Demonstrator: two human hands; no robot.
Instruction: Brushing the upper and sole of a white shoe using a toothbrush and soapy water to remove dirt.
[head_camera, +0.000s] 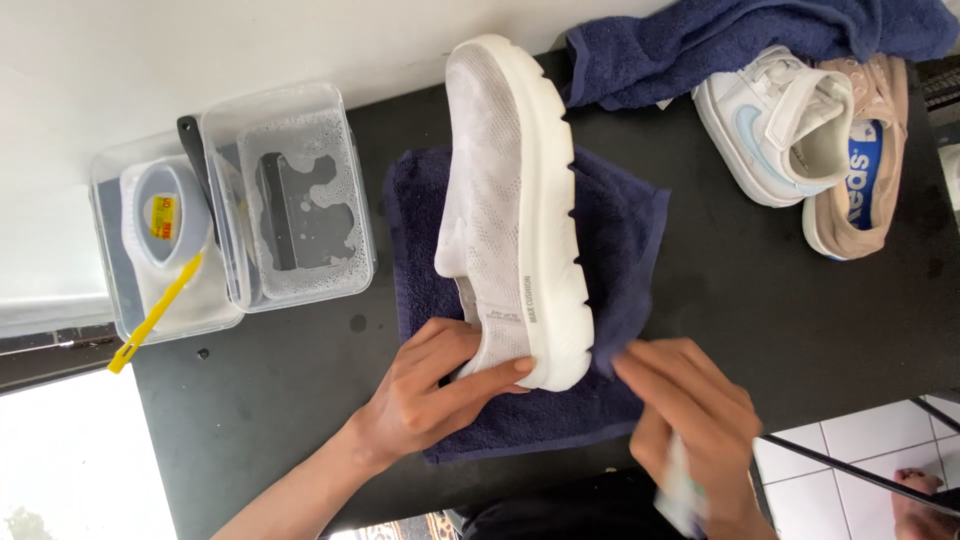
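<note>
figure: shoe cleaning at a black table (760, 300), seen from above the worker's hands. the white knit shoe (515, 200) lies on its side on a dark blue towel (620, 230), sole edge turned to the right, heel toward the worker and toe pointing away. the left hand (430, 385) is closed around the heel, thumb pressed along the lower sole rim and fingers tucked into the opening, steadying the shoe. the right hand (690, 420) is blurred beside the heel; it is wrapped around a small pale object (680, 490), too smeared to identify, and its fingertips lie at the towel edge just beside the sole.

the step in hand appears to be work on the heel end of the sole, with one hand bracing and the other applying. judged from this pose, the next move calls for a firm left-hand hold so the shoe does not roll off its side, and for the right hand to meet the sole's ridged edge squarely.

at left stand two clear tubs: the nearer tub (290, 190) holds sudsy water and a dark object, the farther tub (160, 250) holds an oval brush and a yellow stick (155, 315) that juts out over its front edge. at upper right, well apart, a second towel (740, 40) lies bunched above a white sneaker (770, 130) and a tan shoe (865, 170).
</note>
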